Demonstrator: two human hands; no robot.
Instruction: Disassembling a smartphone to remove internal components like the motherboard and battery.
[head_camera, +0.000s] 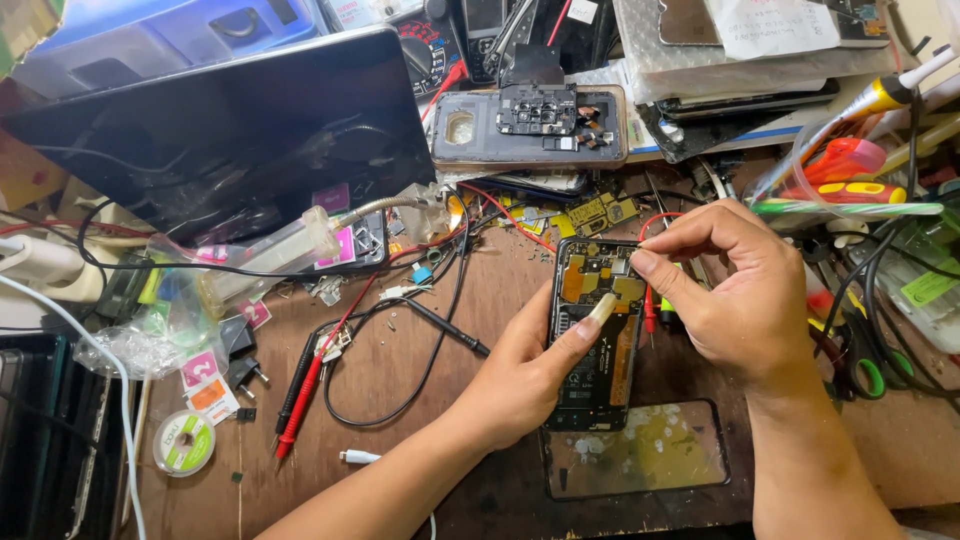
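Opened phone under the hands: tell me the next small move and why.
Probably keep the left hand pinning the opened phone and lower the right hand's pinched fingertips onto the board's upper right corner. The left thumb already presses mid-board, and the pinch hovers just above that corner; whether it holds anything is too small to tell.

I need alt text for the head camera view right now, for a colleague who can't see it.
Two bare hands work on an opened phone lying on a cluttered wooden bench: the left hand steadies it with the thumb on its insides, while the right hand pinches something small over its top edge. A detached glass panel lies just below, a dark tablet upper left.
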